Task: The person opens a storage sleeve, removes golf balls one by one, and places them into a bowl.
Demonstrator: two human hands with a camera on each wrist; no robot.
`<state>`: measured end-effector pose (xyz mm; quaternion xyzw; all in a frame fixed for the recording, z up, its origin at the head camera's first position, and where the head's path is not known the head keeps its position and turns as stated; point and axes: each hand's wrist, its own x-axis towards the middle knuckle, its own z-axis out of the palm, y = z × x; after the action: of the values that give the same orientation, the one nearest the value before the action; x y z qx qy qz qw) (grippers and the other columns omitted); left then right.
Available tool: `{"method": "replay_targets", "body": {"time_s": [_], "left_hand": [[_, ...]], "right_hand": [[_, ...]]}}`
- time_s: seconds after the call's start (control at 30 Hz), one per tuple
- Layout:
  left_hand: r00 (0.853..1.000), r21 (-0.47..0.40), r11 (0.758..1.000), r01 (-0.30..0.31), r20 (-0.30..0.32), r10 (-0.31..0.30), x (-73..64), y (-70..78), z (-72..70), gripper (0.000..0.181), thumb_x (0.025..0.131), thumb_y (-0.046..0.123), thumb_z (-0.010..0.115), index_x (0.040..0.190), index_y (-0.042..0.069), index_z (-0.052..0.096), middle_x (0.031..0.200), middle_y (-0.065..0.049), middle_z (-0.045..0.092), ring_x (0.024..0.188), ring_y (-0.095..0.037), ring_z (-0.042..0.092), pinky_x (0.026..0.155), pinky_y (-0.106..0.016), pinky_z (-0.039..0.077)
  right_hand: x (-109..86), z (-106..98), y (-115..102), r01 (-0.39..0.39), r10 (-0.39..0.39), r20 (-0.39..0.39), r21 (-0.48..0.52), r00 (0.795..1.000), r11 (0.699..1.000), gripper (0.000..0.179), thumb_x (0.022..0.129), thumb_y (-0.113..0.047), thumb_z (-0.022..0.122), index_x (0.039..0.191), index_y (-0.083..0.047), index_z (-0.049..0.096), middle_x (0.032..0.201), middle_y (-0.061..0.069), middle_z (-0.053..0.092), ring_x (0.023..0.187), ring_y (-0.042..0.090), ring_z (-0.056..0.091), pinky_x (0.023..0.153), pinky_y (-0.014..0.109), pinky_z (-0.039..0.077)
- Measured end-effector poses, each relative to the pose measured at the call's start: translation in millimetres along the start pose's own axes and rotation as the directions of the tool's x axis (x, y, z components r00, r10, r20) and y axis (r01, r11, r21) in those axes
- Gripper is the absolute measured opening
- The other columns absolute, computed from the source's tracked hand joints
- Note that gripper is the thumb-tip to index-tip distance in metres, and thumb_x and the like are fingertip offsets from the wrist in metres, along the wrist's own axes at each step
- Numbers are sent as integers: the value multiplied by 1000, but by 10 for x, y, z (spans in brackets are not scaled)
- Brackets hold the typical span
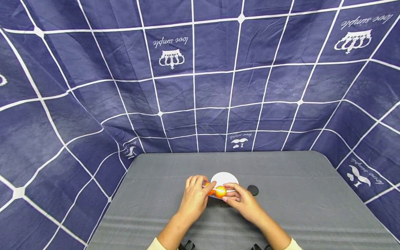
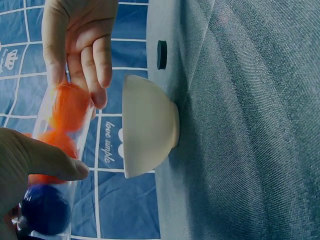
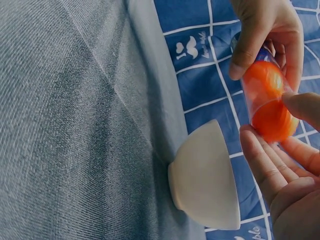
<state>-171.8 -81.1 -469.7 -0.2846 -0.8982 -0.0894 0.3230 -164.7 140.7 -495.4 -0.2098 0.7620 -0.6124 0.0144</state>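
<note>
My left hand [image 1: 193, 194] grips a clear tube [image 3: 252, 92] that holds two orange balls and a dark blue ball [image 2: 45, 210]. The tube lies tilted above the white bowl [image 1: 222, 177]. At the tube's end, an orange ball [image 3: 272, 122] sits between the thumb and fingers of my right hand [image 1: 245, 201]. Another orange ball [image 3: 263, 77] is further in, partly behind my left thumb in the left wrist view. Upright on the grey surface stands the bowl, just beneath the tube; its inside is mostly hidden by my hands in the head view.
A round black disc [image 1: 252, 190] lies on the grey table [image 1: 297, 208], right of the bowl. Blue cloth [image 1: 212, 90] with white grid lines hangs behind the table and along both sides. Black straps [image 1: 187, 245] show at the bottom edge.
</note>
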Motion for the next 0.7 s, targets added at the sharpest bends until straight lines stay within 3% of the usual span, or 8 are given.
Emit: {"method": "replay_targets", "body": {"time_s": [0.17,0.7], "left_hand": [[1000,-15,1000,-4,-16,4,-10,-6,11,59,65,3,85,117,28,74,107,-1,62,104,-24,57,98,-43,42],[1000,-36,999,17,-24,-18,-17,3,41,60,65,3,83,118,28,73,108,-1,62,103,-23,58,97,-43,42]], "right_hand": [[-4,0,15,10,-10,9,-1,1000,1000,46,93,-15,73,133,3,57,116,26,68,98,8,70,82,21,59],[7,-20,14,63,-63,9,18,998,998,43,92,-6,71,131,5,57,111,26,69,94,5,71,79,21,60]]}}
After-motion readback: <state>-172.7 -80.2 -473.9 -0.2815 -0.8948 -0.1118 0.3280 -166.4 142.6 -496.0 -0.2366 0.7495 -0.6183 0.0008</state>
